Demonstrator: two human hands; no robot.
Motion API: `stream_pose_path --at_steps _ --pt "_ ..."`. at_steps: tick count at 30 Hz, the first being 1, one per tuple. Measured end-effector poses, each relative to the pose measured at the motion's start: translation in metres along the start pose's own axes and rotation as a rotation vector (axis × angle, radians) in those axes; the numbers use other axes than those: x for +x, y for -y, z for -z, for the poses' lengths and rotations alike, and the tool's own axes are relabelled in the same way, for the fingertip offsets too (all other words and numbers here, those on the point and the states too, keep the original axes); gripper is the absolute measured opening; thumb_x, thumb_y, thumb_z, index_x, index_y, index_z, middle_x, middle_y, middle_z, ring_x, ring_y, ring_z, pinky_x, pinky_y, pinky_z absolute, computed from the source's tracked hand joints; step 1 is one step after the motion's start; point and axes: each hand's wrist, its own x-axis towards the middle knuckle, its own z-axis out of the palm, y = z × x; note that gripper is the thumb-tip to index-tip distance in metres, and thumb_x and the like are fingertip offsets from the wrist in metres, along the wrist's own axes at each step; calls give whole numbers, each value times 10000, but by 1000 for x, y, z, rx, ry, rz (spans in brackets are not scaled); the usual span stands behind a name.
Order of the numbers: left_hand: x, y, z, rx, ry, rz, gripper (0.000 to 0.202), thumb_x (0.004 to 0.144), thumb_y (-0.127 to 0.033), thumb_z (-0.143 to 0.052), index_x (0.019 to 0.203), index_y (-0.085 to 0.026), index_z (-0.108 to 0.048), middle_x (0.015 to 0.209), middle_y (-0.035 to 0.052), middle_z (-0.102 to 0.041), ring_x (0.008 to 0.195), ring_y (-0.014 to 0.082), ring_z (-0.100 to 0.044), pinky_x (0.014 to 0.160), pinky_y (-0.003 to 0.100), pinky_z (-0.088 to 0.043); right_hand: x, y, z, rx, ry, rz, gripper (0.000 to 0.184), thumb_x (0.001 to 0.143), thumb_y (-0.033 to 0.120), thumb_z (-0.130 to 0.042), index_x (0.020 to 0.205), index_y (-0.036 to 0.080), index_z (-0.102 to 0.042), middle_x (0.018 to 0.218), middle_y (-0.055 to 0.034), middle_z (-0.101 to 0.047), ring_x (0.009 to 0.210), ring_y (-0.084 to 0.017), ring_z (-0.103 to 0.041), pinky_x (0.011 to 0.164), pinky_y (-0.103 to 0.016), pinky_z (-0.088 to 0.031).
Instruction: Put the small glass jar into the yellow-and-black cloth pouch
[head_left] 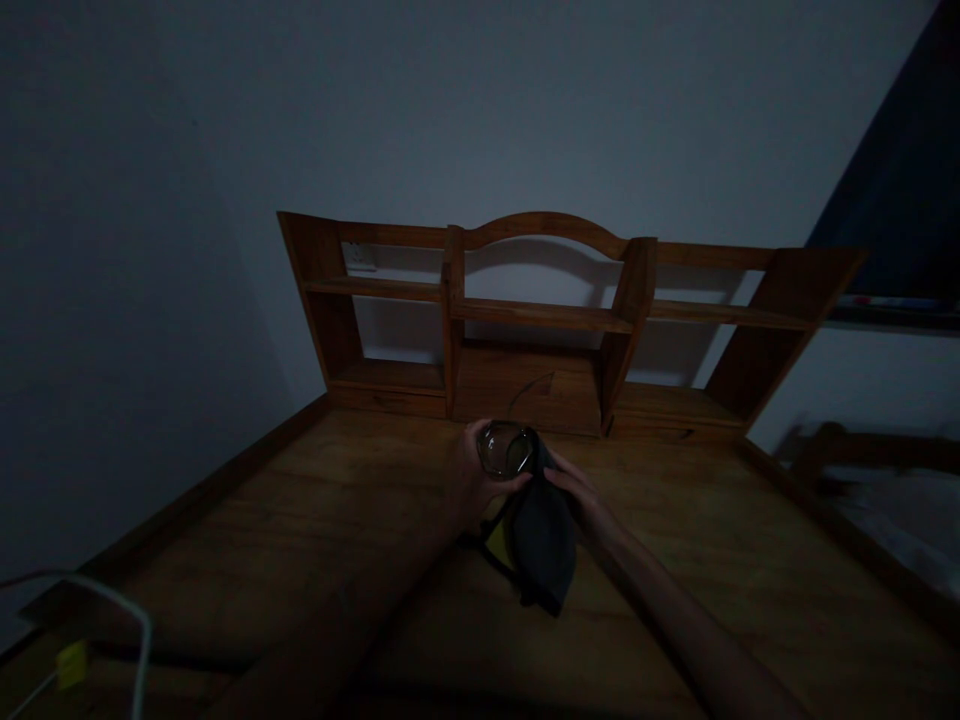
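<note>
The room is dim. My left hand (474,478) is closed round a small clear glass (505,449), held above the wooden desk (300,520). My right hand (579,495) grips a dark cloth (544,545) that hangs down from the glass, its fingers pressing the cloth against the glass's right side. A yellow patch (499,540) shows under the cloth, below my left hand; I cannot make out what it is.
A wooden shelf unit (540,320) with bare compartments stands at the desk's back against the wall. A white cable (112,610) and a yellow tag (71,662) lie at the lower left. A dark curtain (900,200) hangs at the upper right.
</note>
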Motion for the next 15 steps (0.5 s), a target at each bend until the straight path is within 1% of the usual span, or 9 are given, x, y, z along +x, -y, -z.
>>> stream_pose_path --at_steps 4,9,15 --pt "-1 -2 3 -5 69 25 927 565 -452 -863 1313 -254 -354 1276 101 -534 1182 284 -562 1007 479 -492 0 1 0 -12 11 3 464 803 349 -710 1257 282 -643 1301 -29 -645 1207 -317 -583 1088 -482 -376" --pt "-1 0 1 10 47 -18 954 523 -449 -878 1305 -235 -374 1260 108 -555 1177 293 -573 1018 493 -480 1 2 -2 -3 3 13 486 782 373 -726 1253 284 -645 1284 -27 -657 1192 -314 -594 1079 -476 -391" --pt "-1 -4 3 11 97 -53 946 527 -473 -873 1305 -268 -375 1252 101 -557 1176 298 -575 1027 511 -478 2 1 -1 14 -2 38 498 777 378 -722 1259 281 -641 1309 -30 -639 1234 -317 -561 1100 -481 -363"
